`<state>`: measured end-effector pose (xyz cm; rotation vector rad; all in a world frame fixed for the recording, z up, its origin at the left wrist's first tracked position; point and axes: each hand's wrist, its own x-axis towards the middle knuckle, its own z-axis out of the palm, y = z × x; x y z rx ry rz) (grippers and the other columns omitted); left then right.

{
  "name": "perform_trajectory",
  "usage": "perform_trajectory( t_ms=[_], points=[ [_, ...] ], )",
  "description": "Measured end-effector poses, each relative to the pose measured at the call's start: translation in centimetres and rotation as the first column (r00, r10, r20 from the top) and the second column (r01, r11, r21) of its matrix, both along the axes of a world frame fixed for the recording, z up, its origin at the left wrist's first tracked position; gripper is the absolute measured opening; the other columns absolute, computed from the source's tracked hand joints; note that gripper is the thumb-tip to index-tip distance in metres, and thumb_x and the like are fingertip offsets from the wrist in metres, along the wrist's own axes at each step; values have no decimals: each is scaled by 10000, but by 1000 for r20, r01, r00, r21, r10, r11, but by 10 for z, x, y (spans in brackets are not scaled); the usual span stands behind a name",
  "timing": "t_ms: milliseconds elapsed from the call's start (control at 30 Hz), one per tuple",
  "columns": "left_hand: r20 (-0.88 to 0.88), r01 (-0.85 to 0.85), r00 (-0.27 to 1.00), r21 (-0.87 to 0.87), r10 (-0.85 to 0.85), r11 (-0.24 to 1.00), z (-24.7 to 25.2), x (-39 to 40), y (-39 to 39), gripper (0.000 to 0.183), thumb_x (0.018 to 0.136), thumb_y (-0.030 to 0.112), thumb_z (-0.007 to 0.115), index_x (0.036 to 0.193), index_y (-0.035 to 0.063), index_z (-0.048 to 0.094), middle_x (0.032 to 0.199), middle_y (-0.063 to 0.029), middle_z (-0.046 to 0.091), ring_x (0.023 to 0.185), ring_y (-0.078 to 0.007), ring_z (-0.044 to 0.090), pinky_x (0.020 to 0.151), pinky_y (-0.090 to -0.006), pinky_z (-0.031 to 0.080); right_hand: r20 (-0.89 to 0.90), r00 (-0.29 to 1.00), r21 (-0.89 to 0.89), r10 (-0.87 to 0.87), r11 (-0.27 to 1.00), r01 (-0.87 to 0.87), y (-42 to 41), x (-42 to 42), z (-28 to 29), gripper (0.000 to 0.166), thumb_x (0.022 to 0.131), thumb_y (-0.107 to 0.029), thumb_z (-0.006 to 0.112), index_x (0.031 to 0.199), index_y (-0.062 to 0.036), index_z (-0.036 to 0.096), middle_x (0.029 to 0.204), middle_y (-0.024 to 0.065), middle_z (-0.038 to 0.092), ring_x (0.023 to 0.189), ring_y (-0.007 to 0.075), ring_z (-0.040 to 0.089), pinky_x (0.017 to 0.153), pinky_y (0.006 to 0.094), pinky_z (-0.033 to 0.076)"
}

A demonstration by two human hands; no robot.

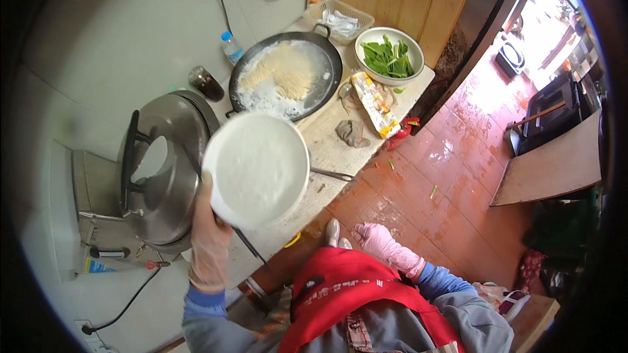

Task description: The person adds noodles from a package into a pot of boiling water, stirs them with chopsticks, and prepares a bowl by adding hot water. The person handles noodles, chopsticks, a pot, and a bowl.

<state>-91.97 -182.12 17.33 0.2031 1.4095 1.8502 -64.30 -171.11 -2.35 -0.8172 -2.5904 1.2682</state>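
My left hand (208,235), in a thin clear glove, grips the left rim of a white round bowl (257,169), held above the counter. What the bowl holds, if anything, cannot be told for sure. Dark stick-like ends show below it. My right hand (385,250), in a pink glove, hangs near the red apron with its fingers curled and nothing visible in it. Beyond the bowl sits a wide black pan (324,83) with pale noodles (289,76) and white foamy liquid. Left of the bowl stands a large lidded metal pot (171,171).
A bowl of green leaves (387,59), a basket of white spoons (338,22), a yellow-white packet (375,103) and a grey rag (352,133) lie on the counter. A dark jar (206,83) and a plastic bottle (231,48) stand by the wall. A handle (333,174) overhangs the counter edge.
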Motion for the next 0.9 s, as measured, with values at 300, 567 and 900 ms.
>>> perform_trajectory(
  t_ms=[300, 567, 900],
  points=[
    [-44, 96, 994, -4, -96, 995, -1, -81, 98, 351, 884, 425, 481, 856, 79, 540, 516, 60, 433, 358, -20, 282, 322, -179, 193, 38, 975, -33, -218, 975, 219, 49, 1, -1, 165, 822, -124, 534, 944, -60, 624, 836, 154, 624, 780, 313, 607, 684, 352, 491],
    [-20, -83, 997, -180, 81, 980, -6, -108, 136, 292, 879, 380, 515, 850, 89, 514, 576, 35, 463, 356, -32, 294, 311, -174, 220, -1, 972, -131, -237, 963, 235, 96, 0, -6, 153, 804, -126, 551, 925, -71, 627, 802, 164, 613, 740, 331, 589, 660, 375, 479],
    [-115, -299, 954, -270, 278, 915, -2, -102, 163, 268, 877, 358, 527, 834, 94, 506, 589, 32, 455, 359, -32, 288, 300, -175, 212, -78, 997, 1, -2, 1000, 2, 176, 20, -12, 159, 802, -153, 543, 917, -76, 622, 780, 158, 610, 724, 330, 582, 637, 403, 479]
  ],
)
